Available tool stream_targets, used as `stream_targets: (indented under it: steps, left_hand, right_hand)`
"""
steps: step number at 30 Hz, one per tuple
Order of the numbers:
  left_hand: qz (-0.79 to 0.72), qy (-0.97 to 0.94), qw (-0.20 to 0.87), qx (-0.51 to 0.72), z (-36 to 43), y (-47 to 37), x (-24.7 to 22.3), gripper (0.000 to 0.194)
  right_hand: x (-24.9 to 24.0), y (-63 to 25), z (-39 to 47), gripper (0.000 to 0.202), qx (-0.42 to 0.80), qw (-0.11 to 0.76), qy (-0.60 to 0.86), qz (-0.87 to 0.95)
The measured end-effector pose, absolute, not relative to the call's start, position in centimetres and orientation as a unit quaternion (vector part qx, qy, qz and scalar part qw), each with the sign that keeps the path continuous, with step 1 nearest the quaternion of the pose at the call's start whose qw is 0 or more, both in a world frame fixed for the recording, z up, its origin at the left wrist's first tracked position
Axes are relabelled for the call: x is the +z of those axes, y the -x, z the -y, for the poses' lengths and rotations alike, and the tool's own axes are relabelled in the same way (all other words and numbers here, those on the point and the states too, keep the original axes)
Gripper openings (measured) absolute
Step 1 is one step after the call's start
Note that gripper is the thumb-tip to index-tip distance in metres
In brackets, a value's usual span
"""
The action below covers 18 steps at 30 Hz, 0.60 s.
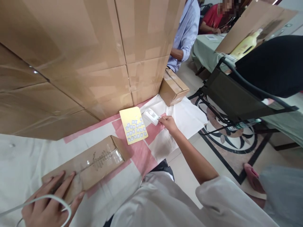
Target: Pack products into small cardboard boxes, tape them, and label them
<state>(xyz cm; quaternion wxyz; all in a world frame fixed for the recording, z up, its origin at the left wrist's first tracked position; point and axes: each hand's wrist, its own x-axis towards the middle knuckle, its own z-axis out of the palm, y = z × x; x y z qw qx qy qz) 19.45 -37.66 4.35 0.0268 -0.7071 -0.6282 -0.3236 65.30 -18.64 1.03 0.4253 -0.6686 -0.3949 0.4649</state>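
My left hand [50, 201] lies with its fingers spread on the near end of a long taped cardboard box [94, 162] at the lower left. A pale cable loops over that hand. My right hand [167, 123] is closed, its fingertips pinching the edge of a small white packet [151, 116] over the cloth. Left of the packet lies a yellow sheet [133, 125] bearing several small white labels with dark edges. Beneath these things is a red and white cloth [142, 157].
Stacked cardboard boxes [90, 56] stand like a wall behind the table. A smaller box [174, 86] sits at the far corner. People are beyond it, and a dark folding chair [236, 91] stands on the right. A foot in a pink slipper [252, 173] shows at the lower right.
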Motion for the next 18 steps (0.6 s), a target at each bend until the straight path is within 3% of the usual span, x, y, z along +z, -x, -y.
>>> stream_targets:
  steps: [12, 18]
  left_hand:
    - [0.59, 0.733, 0.084, -0.327, 37.6, -19.2, 3.8, 0.071]
    - [0.578, 0.747, 0.095, -0.314, 37.5, -19.3, 4.1, 0.068]
  right_hand:
    - [0.1, -66.2, 18.8, 0.044, 0.57, 0.451, 0.605, 0.325]
    - [-1.3, -65.8, 20.0, 0.063, 0.546, 0.516, 0.559, 0.35]
